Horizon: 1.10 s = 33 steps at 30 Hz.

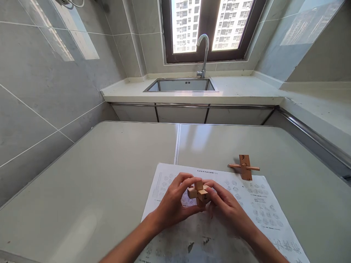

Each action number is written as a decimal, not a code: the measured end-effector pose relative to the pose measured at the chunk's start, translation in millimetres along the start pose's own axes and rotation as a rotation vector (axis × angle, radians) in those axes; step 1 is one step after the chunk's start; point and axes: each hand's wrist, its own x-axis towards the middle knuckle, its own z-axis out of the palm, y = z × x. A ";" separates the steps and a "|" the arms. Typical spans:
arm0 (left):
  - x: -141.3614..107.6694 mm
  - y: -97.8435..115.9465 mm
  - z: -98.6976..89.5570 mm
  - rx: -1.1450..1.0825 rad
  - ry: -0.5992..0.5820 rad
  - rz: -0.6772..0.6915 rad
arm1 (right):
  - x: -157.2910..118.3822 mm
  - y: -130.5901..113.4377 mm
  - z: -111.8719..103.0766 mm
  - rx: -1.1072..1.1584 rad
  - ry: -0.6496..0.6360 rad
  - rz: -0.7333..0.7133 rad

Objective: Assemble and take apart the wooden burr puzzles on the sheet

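Note:
Between my two hands is a wooden burr puzzle (202,195), made of interlocking blocks that stick out in several directions; one end carries a dark mark like a 2. My left hand (175,201) grips it from the left, index finger on top and thumb underneath. From the right, my right hand (226,204) closes its fingers on the same puzzle, partly hiding that side. Both hands are held over a large printed sheet (270,204) with rows of small diagrams. Beyond the right hand lies a flat wooden piece (246,171) with dark marks, with a thin wooden rod (253,168) across it.
The sheet lies on a pale folding table (123,153) with a seam down its middle. Past its far edge stands a white counter (241,86) with a sink (179,86) and a faucet (205,54) below a window. A grey tiled wall (55,91) flanks the left.

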 end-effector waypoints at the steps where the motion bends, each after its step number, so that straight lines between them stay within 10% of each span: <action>1: -0.6 -0.9 -0.6 0.025 -0.002 0.020 | -0.1 -0.8 -0.2 -0.006 0.003 -0.017; 15: 3.6 -8.6 -5.7 -0.034 -0.031 -0.126 | 4.0 6.3 -9.6 0.213 -0.077 0.175; 33: 8.9 -9.5 -6.2 -0.043 0.079 -0.303 | 21.6 25.2 -35.9 1.055 0.309 0.174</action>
